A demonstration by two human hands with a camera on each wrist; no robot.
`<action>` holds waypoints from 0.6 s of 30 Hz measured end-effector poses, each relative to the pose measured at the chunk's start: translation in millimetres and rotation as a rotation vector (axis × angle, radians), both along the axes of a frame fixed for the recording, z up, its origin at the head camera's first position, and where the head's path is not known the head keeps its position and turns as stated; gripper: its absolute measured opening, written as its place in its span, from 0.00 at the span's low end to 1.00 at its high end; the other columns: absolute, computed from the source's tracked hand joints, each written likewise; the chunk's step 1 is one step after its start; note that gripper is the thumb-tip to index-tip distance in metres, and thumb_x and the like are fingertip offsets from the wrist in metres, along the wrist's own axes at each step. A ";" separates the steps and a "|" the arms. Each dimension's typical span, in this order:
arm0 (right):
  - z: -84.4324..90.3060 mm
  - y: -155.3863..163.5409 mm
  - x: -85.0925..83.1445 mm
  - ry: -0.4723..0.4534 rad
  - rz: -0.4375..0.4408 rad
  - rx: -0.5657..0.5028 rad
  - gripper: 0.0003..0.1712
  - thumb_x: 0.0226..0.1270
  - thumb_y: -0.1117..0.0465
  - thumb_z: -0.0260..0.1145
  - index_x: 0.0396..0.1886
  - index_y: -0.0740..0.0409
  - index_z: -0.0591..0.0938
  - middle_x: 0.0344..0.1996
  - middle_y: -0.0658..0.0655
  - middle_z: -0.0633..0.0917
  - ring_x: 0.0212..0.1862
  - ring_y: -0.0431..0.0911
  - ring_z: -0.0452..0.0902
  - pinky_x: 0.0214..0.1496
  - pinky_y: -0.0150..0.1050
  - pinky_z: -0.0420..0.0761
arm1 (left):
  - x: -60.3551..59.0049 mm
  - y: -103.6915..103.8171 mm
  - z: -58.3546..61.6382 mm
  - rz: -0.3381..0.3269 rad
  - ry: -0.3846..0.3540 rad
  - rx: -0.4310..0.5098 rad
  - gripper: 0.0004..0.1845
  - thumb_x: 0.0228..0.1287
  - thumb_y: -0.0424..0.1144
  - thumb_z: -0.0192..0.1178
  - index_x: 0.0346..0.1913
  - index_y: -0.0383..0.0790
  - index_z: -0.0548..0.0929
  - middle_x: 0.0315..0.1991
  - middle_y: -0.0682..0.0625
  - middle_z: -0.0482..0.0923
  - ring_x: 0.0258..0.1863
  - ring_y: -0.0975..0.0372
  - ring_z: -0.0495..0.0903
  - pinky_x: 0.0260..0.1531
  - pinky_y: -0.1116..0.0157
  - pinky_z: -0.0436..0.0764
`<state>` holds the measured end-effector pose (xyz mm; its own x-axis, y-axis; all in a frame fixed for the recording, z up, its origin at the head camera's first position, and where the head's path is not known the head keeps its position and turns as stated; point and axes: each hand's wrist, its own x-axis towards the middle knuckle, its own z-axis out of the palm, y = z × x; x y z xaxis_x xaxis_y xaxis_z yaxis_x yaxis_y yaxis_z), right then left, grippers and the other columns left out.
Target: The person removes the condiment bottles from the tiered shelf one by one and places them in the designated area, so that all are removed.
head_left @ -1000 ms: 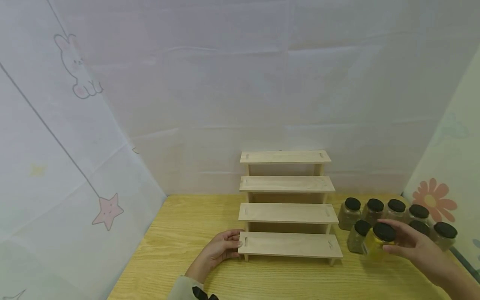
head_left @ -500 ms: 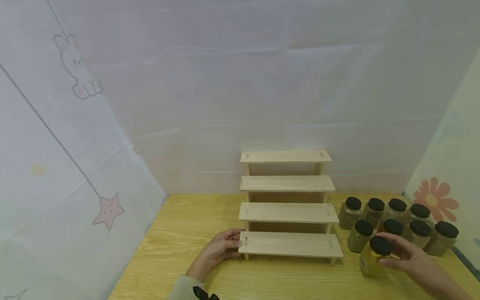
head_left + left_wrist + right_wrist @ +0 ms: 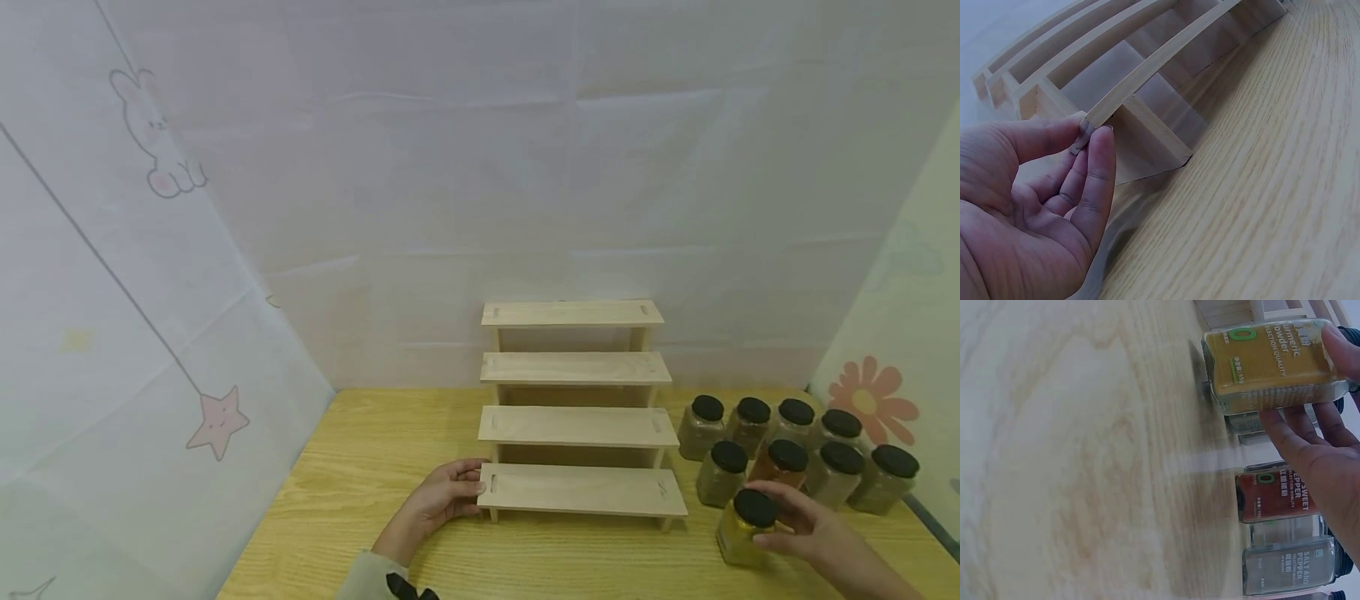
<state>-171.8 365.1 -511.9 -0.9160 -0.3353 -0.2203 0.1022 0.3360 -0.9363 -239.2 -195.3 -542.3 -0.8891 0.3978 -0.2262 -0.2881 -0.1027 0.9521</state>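
My left hand point(image 3: 444, 498) pinches the left end of the lowest board of a pale wooden four-step rack point(image 3: 581, 487). In the left wrist view, thumb and fingertips meet over and under that board's end point(image 3: 1116, 94). At the right, my right hand point(image 3: 810, 533) holds a turmeric powder jar point(image 3: 738, 537) with a black lid. The right wrist view has the thumb on one side of the jar point(image 3: 1272, 359) and fingers on the other. The jar is upright; whether its base touches the table I cannot tell.
Several black-lidded spice jars point(image 3: 722, 479) stand in two rows right of the rack, including a red sweet pepper jar point(image 3: 1272, 497) and a salt and pepper jar point(image 3: 1288, 569). Printed cloth walls point(image 3: 217, 425) border the wooden table point(image 3: 360, 450) at the left, back and right.
My right hand has drawn the turmeric jar out of the group, toward me and slightly left, uncovering the red jar behind. The left hand and rack have stayed put.
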 end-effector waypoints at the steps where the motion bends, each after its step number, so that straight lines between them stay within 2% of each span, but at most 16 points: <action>1: -0.5 -0.1 0.1 0.003 -0.001 0.015 0.38 0.74 0.60 0.64 0.78 0.59 0.60 0.53 0.18 0.66 0.56 0.22 0.72 0.54 0.47 0.85 | -0.1 -0.1 0.0 -0.003 0.001 0.001 0.34 0.67 0.29 0.64 0.73 0.26 0.64 0.48 0.45 0.79 0.40 0.59 0.85 0.34 0.67 0.87; 4: -1.4 -0.6 0.4 0.003 -0.019 0.062 0.39 0.74 0.58 0.65 0.78 0.60 0.60 0.54 0.21 0.65 0.66 0.48 0.74 0.55 0.49 0.84 | -0.2 -0.4 0.4 -0.008 -0.001 0.004 0.34 0.67 0.29 0.64 0.73 0.25 0.64 0.48 0.45 0.79 0.40 0.59 0.85 0.34 0.67 0.87; 5: -1.8 -0.7 0.5 0.004 -0.021 0.067 0.39 0.74 0.58 0.65 0.78 0.60 0.60 0.54 0.22 0.65 0.68 0.53 0.72 0.55 0.49 0.84 | -0.2 -0.4 0.5 -0.010 -0.002 0.005 0.35 0.67 0.29 0.64 0.73 0.25 0.63 0.48 0.45 0.79 0.40 0.59 0.85 0.34 0.67 0.87; 6: -2.3 -0.6 0.5 0.002 -0.022 0.064 0.39 0.74 0.58 0.65 0.77 0.60 0.60 0.54 0.22 0.65 0.68 0.54 0.72 0.55 0.49 0.84 | -0.4 -0.4 0.5 -0.012 -0.002 0.008 0.35 0.67 0.29 0.63 0.73 0.25 0.63 0.48 0.45 0.80 0.40 0.59 0.85 0.34 0.67 0.87; 7: -2.8 -0.5 0.7 0.003 -0.018 0.055 0.38 0.74 0.58 0.65 0.77 0.60 0.60 0.54 0.22 0.65 0.67 0.53 0.73 0.55 0.49 0.84 | -0.4 -0.5 0.5 -0.014 -0.002 0.009 0.35 0.67 0.29 0.63 0.74 0.25 0.62 0.48 0.45 0.80 0.40 0.59 0.85 0.34 0.67 0.87; 9: -3.8 0.1 0.9 0.004 -0.002 0.019 0.37 0.74 0.60 0.65 0.77 0.59 0.61 0.54 0.20 0.66 0.62 0.34 0.75 0.54 0.47 0.85 | -0.5 -0.4 0.6 -0.016 -0.002 0.011 0.35 0.67 0.29 0.63 0.74 0.24 0.62 0.48 0.45 0.80 0.40 0.59 0.85 0.34 0.68 0.87; 11: -4.7 0.9 1.0 0.001 0.022 -0.030 0.36 0.74 0.62 0.64 0.77 0.57 0.62 0.53 0.18 0.68 0.54 0.19 0.71 0.53 0.44 0.85 | -0.7 -0.2 0.7 -0.017 -0.003 0.010 0.35 0.67 0.29 0.63 0.74 0.24 0.62 0.48 0.45 0.80 0.40 0.59 0.85 0.33 0.68 0.87; 12: -5.1 1.3 0.7 -0.001 0.040 -0.057 0.35 0.74 0.63 0.64 0.76 0.56 0.62 0.53 0.17 0.68 0.51 0.14 0.67 0.53 0.43 0.85 | -0.8 -0.3 0.8 -0.018 -0.004 0.010 0.35 0.67 0.29 0.63 0.74 0.25 0.62 0.48 0.45 0.80 0.40 0.59 0.85 0.33 0.68 0.87; 18: -8.6 4.3 -2.2 0.014 0.145 -0.169 0.32 0.76 0.67 0.60 0.75 0.53 0.63 0.55 0.17 0.69 0.53 0.13 0.65 0.52 0.39 0.84 | -0.8 -0.4 1.0 -0.014 -0.005 0.007 0.36 0.67 0.29 0.63 0.74 0.25 0.62 0.48 0.45 0.79 0.40 0.59 0.85 0.34 0.67 0.86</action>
